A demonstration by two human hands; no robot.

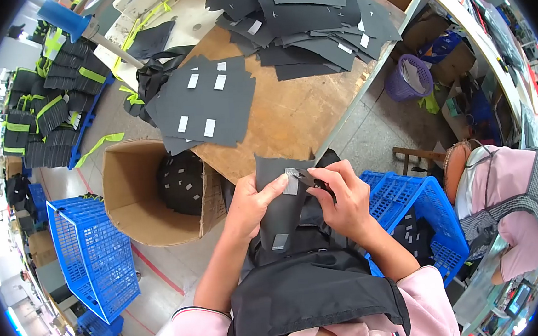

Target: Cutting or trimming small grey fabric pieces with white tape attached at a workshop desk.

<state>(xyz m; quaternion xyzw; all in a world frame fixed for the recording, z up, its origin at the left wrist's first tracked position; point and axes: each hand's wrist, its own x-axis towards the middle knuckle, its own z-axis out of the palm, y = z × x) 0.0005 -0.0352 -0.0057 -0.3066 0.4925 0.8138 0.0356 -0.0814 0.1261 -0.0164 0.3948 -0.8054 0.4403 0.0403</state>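
Observation:
A dark grey fabric panel (277,215) with light rectangular patches hangs above my lap, over the near corner of the table. My left hand (244,209) grips its left side, the thumb pressed flat beside the upper patch (291,182). At that patch's right edge my right hand (345,201) is closed in a pinch. Something small and dark shows between its fingertips, too small to name. On the wooden table (287,116) lie a neat stack of similar dark panels (203,100) at the left and a loose, overlapping pile (308,19) at the far side.
A cardboard box (133,197) with dark pieces inside stands left of the table. Beyond it is a blue crate (93,257); another blue crate (440,217) with dark pieces sits at my right. A purple basket (401,85) stands farther right, and a person in pink (504,181) is nearby.

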